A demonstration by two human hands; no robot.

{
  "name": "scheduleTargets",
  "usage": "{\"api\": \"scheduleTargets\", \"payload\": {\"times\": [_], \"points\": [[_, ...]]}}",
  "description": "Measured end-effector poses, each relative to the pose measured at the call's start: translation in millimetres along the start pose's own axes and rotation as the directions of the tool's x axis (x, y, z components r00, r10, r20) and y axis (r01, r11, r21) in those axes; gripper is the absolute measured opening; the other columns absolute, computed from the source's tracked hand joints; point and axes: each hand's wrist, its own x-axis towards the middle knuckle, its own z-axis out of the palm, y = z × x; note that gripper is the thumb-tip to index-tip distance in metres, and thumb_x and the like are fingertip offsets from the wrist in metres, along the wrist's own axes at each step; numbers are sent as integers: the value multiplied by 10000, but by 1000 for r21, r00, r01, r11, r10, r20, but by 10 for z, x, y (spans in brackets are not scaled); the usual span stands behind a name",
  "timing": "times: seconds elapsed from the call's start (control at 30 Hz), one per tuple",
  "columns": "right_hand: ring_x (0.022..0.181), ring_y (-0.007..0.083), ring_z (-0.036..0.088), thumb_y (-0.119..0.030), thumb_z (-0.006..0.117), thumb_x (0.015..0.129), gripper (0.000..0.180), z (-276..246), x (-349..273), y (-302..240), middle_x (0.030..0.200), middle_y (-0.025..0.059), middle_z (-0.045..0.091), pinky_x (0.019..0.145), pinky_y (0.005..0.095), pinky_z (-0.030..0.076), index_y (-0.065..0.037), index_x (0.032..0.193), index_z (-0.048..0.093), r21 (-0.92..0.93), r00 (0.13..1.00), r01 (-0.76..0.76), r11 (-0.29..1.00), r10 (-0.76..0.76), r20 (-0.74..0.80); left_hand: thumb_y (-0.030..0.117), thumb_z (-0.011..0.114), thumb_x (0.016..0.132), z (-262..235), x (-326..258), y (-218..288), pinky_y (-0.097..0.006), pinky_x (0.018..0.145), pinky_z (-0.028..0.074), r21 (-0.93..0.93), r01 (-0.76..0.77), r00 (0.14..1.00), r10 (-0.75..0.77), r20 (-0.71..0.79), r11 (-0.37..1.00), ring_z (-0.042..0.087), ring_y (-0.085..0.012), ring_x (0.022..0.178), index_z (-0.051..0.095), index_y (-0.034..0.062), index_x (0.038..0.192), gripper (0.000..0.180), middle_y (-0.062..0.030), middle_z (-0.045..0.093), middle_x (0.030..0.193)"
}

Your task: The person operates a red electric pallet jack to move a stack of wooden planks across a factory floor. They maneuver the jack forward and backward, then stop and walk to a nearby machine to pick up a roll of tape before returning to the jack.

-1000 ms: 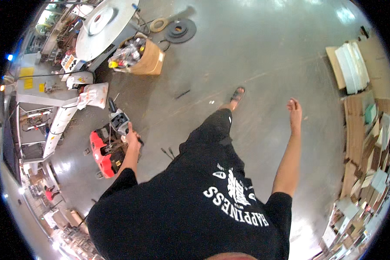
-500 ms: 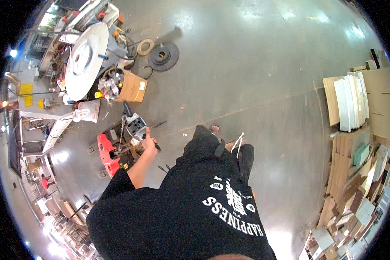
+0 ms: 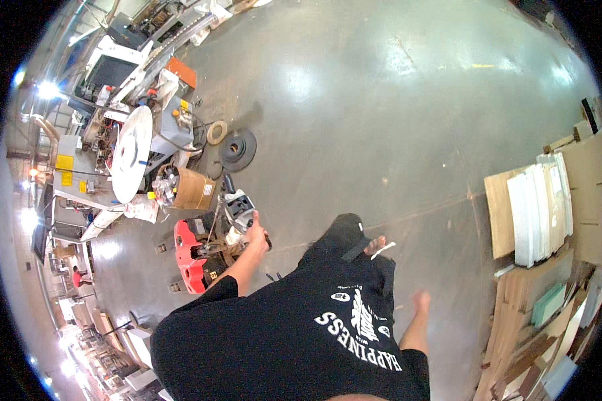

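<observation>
My left hand is wrapped round one grip of the grey and black control handle of a red pallet truck. The truck's red body stands at my left, low on the floor, with its dark inner parts partly hidden under the handle. At my right side hangs my right hand, away from every object. Its fingers are too small and blurred to make out.
Left of the handle stands an open cardboard box of plastic waste, beside a machine with a big white disc. A dark round flange and a tan ring lie on the floor. Stacked boards line the right side.
My right forearm and hand have come into view at the right. The left hand keeps its hold on the handle. With my view shifting, machine and boards appear lower in the picture.
</observation>
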Motion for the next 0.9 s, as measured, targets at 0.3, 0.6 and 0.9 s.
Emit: {"api": "scheduleTargets", "payload": {"times": [0.3, 0.6, 0.9], "points": [[1013, 196, 639, -425, 602, 1062, 459, -1620, 1338, -4119, 1162, 62, 682, 891, 363, 526, -77, 1361, 600, 419, 822, 559, 715, -545, -165, 536, 904, 781, 1824, -660, -196, -296, 425, 409, -246, 123, 987, -92, 134, 961, 452, -135, 440, 515, 95, 814, 588, 19, 436, 567], [892, 170, 638, -317, 520, 1095, 318, -1236, 1797, -1097, 1000, 40, 667, 837, 336, 537, -42, 1202, 637, -103, 898, 433, 895, -438, -30, 555, 841, 848, 2245, -909, -324, -330, 436, 422, -195, 115, 992, -103, 70, 974, 468, -158, 442, 499, 107, 810, 565, 4, 454, 554], [650, 205, 592, -222, 556, 1010, 216, -45, -373, -206, 788, 77, 634, 567, 370, 479, -54, 979, 688, 247, 972, -226, 942, 234, -3, 602, 749, 913, 3190, -464, 510, -339, 483, 418, -344, 213, 945, -103, 312, 915, 464, -145, 494, 369, 169, 721, 607, 20, 424, 589]]}}
